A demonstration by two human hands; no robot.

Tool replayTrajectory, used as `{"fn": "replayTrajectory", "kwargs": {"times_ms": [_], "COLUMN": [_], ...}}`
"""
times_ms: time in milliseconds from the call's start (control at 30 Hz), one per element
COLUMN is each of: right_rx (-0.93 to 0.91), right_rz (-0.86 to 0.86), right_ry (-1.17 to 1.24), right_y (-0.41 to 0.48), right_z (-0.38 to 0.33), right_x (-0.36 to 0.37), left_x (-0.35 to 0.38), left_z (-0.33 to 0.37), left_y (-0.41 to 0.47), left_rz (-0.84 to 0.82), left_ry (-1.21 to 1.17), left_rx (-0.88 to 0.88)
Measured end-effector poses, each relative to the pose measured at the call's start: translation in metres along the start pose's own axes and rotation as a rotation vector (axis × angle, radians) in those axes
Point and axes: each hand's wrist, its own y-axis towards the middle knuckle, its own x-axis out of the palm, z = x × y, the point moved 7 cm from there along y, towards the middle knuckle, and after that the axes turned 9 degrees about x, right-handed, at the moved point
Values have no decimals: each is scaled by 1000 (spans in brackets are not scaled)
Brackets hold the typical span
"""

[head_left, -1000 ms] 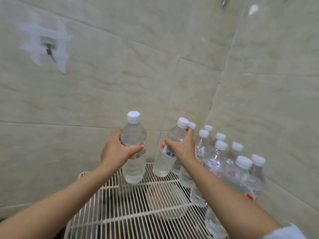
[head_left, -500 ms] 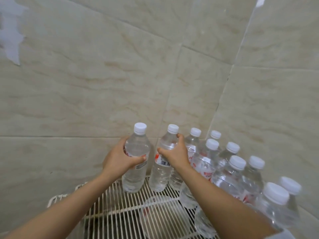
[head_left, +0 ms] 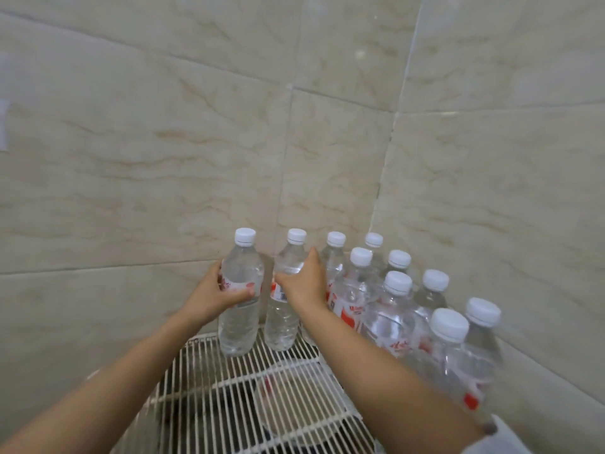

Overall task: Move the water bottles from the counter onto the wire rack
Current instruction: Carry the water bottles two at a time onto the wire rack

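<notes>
Clear plastic water bottles with white caps stand upright at the back of the white wire rack [head_left: 255,404].
Your left hand [head_left: 216,294] curls fingers and thumb round the labelled middle of the leftmost bottle [head_left: 240,322]; your right hand [head_left: 302,286] grips the next bottle [head_left: 283,322], just beside it, the same way. Both bases meet the rack's far edge, near the beige tiled wall [head_left: 163,158]. More capped bottles [head_left: 396,309] stand packed together on your right, in the corner.
</notes>
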Motion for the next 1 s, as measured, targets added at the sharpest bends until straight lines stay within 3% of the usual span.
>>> {"fn": "replayTrajectory", "kwargs": {"times_ms": [333,467,767,1000], "right_rx": [-94,-173,-305,-404], "right_rz": [-269,-470,-987,-1210], "right_ry": [22,77,42,51], "right_y": [-91,-160,-362,-482], "right_z": [2,-9,-21,-37], "right_x": [1,14,49,44], "left_x": [-63,-105,-178,-203], "left_z": [44,63,92,134], "left_y": [-126,-230,-501,-642], "left_rz": [250,419,837,1074], "left_ry": [279,372,552,618], "left_rx": [-145,-191,-495,-582]}}
